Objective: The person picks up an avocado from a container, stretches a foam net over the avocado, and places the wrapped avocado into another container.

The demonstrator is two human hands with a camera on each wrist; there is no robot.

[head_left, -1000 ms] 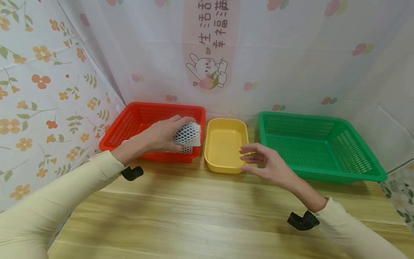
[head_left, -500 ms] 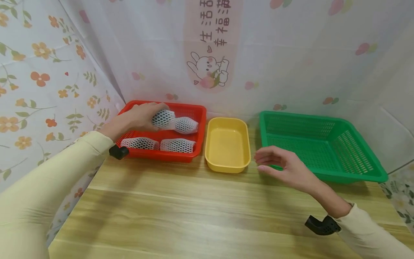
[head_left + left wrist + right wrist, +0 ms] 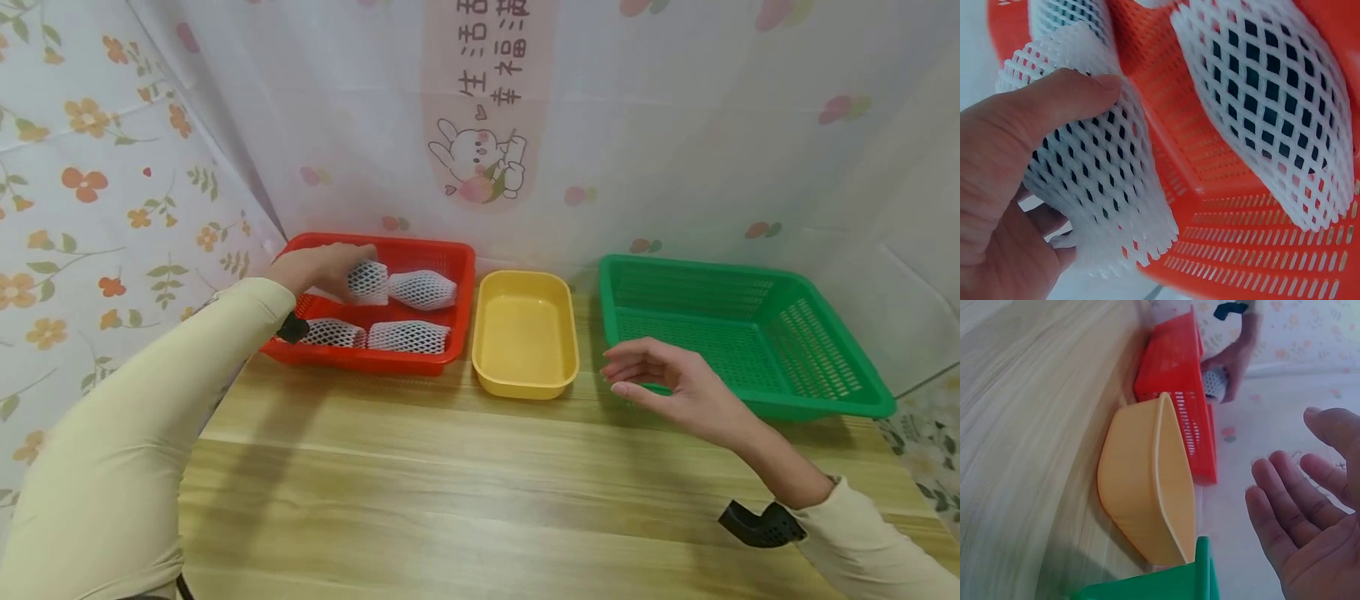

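My left hand is over the left part of the red basket. It grips a white foam-net sleeve with something dark inside, whose kind the mesh hides; in the left wrist view the thumb lies across the net. Several more net-wrapped pieces lie in the basket: one at the back right, one at the front right, another at the front left, partly covered by my wrist strap. My right hand hovers before the green basket's near left corner, fingers loosely bent, holding nothing.
A yellow tray stands between the red basket and the green basket. Behind them hangs a printed white cloth. Wooden tabletop spreads in front of the containers.
My left hand has carried the net-wrapped piece from the red basket's right side to its left, then slightly lower. The right hand has drawn away from the yellow tray, to the right.
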